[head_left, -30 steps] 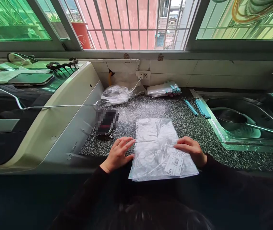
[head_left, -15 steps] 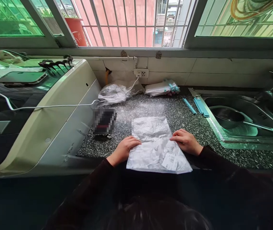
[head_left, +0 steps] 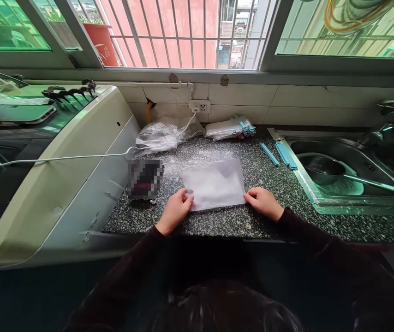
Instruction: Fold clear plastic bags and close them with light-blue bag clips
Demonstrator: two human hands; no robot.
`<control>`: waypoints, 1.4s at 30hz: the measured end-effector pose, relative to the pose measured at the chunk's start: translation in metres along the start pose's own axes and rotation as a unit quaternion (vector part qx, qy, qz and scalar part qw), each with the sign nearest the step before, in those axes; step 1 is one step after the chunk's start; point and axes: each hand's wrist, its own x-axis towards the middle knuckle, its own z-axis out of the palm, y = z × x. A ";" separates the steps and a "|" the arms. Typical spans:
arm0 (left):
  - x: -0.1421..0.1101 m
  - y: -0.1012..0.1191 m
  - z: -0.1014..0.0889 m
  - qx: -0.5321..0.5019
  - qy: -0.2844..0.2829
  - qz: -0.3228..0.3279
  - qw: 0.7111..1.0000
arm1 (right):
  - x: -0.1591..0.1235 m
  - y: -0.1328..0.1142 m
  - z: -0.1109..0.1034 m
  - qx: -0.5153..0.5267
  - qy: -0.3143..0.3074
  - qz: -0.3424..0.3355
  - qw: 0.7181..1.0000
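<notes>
A clear plastic bag, folded in half, lies flat on the speckled dark countertop in front of me. My left hand pinches its near left corner. My right hand presses on its near right corner. Both my sleeves are dark.
A blurred dark object sits left of the bag. A crumpled clear bag and a stack of bags with blue strips lie by the wall. Blue strips rest beside the sink, which holds a metal bowl. A white appliance stands at the left.
The near half of the bag, with its label, has been folded up over the far half. Both hands moved forward with it to the new near edge.
</notes>
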 end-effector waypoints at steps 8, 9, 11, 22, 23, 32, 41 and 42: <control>0.001 -0.014 0.006 0.165 0.172 0.169 0.956 | 0.001 -0.016 -0.005 -0.079 -0.027 0.086 0.993; 0.000 -0.015 0.007 0.198 0.184 0.209 0.940 | 0.000 -0.016 -0.004 -0.089 -0.020 0.075 0.993; -0.003 -0.016 0.011 0.256 0.165 0.284 0.909 | -0.002 -0.014 -0.002 -0.095 -0.009 0.055 0.994; -0.008 -0.015 0.021 0.346 -0.014 0.356 0.868 | -0.032 -0.004 0.019 -0.138 0.159 -0.143 0.967; -0.007 -0.015 0.021 0.349 -0.019 0.356 0.867 | -0.034 -0.004 0.019 -0.153 0.153 -0.143 0.966; -0.006 -0.013 0.019 0.355 -0.033 0.351 0.866 | -0.042 -0.006 0.004 -0.136 0.164 -0.273 0.938; -0.005 -0.010 0.020 0.362 -0.027 0.360 0.860 | -0.047 -0.003 0.003 -0.257 0.147 -0.362 0.884; -0.008 -0.007 0.021 0.366 -0.026 0.360 0.858 | -0.045 -0.002 0.004 -0.271 0.147 -0.363 0.880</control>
